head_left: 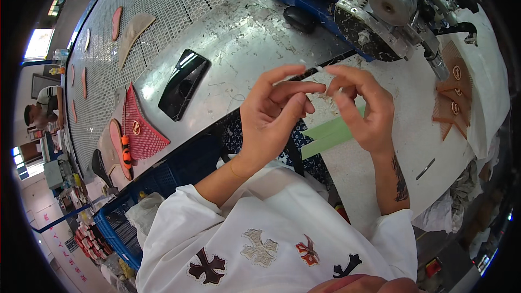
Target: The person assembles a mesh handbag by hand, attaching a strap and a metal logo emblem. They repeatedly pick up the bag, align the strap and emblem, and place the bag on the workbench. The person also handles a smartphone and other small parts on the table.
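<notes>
Both my hands are raised over the near edge of the metal table, fingertips turned toward each other. My left hand (274,116) has bent fingers standing apart, its thumb away from the index finger; I see nothing held in it. Opposite, my right hand (364,106) curves its fingers, with a gap between index finger and thumb. Something small and whitish (319,69) shows at the right index fingertip; whether it is tape, a nail or a scrap I cannot tell. Below the hands, light green strips (331,137) lie at the edge of a pale board (369,184).
A black phone (183,84) lies on the table, left of a blue-based machine (374,16). Red perforated material (142,127) and an orange-black tool (126,152) are at left. Brown mesh pieces (455,89) lie right. A blue crate (116,228) stands below; another person (46,108) is far left.
</notes>
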A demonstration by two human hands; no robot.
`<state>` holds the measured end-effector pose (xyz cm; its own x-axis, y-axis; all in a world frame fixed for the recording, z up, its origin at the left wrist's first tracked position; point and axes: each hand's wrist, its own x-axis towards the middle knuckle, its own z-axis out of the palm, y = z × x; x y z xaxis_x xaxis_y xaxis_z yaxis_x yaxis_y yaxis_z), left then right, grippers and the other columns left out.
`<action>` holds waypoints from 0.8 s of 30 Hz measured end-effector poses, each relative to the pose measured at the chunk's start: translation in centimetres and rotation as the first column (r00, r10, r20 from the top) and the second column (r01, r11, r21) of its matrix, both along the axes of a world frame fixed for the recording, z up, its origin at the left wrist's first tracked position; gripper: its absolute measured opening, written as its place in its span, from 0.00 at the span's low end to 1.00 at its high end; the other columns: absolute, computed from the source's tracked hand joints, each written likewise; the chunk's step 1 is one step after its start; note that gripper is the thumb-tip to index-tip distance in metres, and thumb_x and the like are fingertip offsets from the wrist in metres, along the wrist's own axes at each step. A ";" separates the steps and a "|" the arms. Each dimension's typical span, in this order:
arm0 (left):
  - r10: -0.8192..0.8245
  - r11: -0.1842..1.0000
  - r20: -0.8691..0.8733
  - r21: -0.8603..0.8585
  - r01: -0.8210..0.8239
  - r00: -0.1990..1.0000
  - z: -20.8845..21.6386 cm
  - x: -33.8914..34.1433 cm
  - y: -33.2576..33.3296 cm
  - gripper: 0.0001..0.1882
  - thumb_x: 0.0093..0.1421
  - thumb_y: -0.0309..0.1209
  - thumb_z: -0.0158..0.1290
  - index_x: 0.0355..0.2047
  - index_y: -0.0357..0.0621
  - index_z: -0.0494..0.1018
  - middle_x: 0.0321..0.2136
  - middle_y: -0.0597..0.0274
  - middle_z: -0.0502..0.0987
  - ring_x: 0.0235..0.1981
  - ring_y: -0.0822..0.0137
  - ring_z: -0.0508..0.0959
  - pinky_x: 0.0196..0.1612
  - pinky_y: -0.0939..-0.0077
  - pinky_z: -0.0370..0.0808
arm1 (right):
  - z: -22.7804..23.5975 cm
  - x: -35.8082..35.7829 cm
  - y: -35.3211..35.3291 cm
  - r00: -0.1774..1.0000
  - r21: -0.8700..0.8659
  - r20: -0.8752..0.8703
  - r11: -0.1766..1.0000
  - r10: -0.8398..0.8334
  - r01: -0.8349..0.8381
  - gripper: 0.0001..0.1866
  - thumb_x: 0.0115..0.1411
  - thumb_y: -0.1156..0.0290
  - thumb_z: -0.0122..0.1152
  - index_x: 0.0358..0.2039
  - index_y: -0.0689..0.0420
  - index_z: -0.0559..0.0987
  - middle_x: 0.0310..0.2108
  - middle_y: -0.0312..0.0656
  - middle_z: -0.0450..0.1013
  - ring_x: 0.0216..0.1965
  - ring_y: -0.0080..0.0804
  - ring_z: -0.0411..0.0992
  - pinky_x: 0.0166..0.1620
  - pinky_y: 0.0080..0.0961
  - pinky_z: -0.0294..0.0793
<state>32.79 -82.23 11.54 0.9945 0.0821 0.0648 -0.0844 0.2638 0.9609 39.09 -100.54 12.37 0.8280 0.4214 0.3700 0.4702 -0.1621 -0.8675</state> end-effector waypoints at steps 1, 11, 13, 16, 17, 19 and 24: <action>0.001 0.997 -0.012 -0.075 -0.001 1.000 0.0 0.1 0.1 0.22 0.68 0.21 0.50 0.61 0.34 0.63 0.46 0.45 0.82 0.35 0.72 0.80 0.39 0.80 0.77 | 0.9 -0.2 0.3 0.997 -0.069 0.069 0.997 0.024 -0.019 0.17 0.57 0.78 0.66 0.48 0.60 0.81 0.32 0.40 0.77 0.25 0.27 0.73 0.28 0.23 0.73; -0.127 0.969 -0.076 -0.221 0.108 0.989 -0.5 0.0 0.9 0.23 0.67 0.20 0.50 0.62 0.28 0.64 0.45 0.44 0.82 0.32 0.65 0.84 0.34 0.77 0.80 | 0.3 -0.1 0.1 0.743 -0.229 0.666 0.965 0.062 0.125 0.20 0.41 0.77 0.65 0.39 0.62 0.84 0.30 0.38 0.77 0.27 0.32 0.74 0.28 0.26 0.74; -0.130 0.976 -0.065 -0.186 0.116 0.989 -0.7 -0.2 0.9 0.22 0.67 0.21 0.50 0.61 0.28 0.65 0.46 0.44 0.82 0.32 0.64 0.84 0.33 0.77 0.81 | 0.4 -0.2 0.0 0.759 -0.239 0.647 0.964 0.069 0.116 0.18 0.42 0.77 0.66 0.38 0.62 0.84 0.29 0.39 0.77 0.27 0.32 0.74 0.29 0.26 0.74; -0.124 0.988 -0.052 -0.103 0.118 0.991 -0.5 -0.6 0.8 0.21 0.68 0.21 0.50 0.61 0.29 0.66 0.45 0.44 0.82 0.33 0.64 0.85 0.34 0.77 0.81 | 0.6 -0.3 0.1 0.781 -0.208 0.623 0.972 0.045 0.110 0.14 0.45 0.78 0.68 0.36 0.61 0.84 0.28 0.39 0.77 0.26 0.32 0.73 0.28 0.27 0.73; -0.132 0.987 -0.051 -0.096 0.126 0.990 -0.3 -0.6 0.8 0.20 0.68 0.21 0.49 0.60 0.30 0.67 0.44 0.44 0.82 0.33 0.66 0.84 0.34 0.79 0.80 | 0.7 -0.3 0.2 0.787 -0.190 0.616 0.976 0.032 0.109 0.12 0.47 0.79 0.69 0.35 0.61 0.83 0.27 0.39 0.77 0.25 0.32 0.73 0.28 0.27 0.73; -0.144 0.987 -0.048 -0.083 0.140 0.988 0.0 -0.6 0.8 0.19 0.68 0.20 0.48 0.59 0.33 0.69 0.44 0.45 0.83 0.33 0.71 0.83 0.36 0.81 0.79 | 1.1 -0.8 0.1 0.857 -0.113 0.513 0.987 -0.043 0.117 0.08 0.51 0.80 0.69 0.34 0.62 0.83 0.27 0.39 0.77 0.24 0.32 0.72 0.27 0.27 0.71; -0.199 0.966 -0.034 -0.174 0.190 0.979 -1.5 -0.4 2.3 0.15 0.68 0.22 0.48 0.54 0.33 0.73 0.34 0.51 0.83 0.28 0.73 0.81 0.33 0.83 0.76 | 1.5 -1.3 -0.4 0.919 -0.079 0.387 0.991 -0.068 0.106 0.05 0.56 0.81 0.68 0.34 0.63 0.82 0.26 0.40 0.77 0.22 0.33 0.71 0.25 0.26 0.70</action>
<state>32.35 -79.90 10.04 0.9941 -0.1077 0.0155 0.0324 0.4291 0.9027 37.74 -100.97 13.88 0.6660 0.4037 0.6273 0.7436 -0.2914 -0.6018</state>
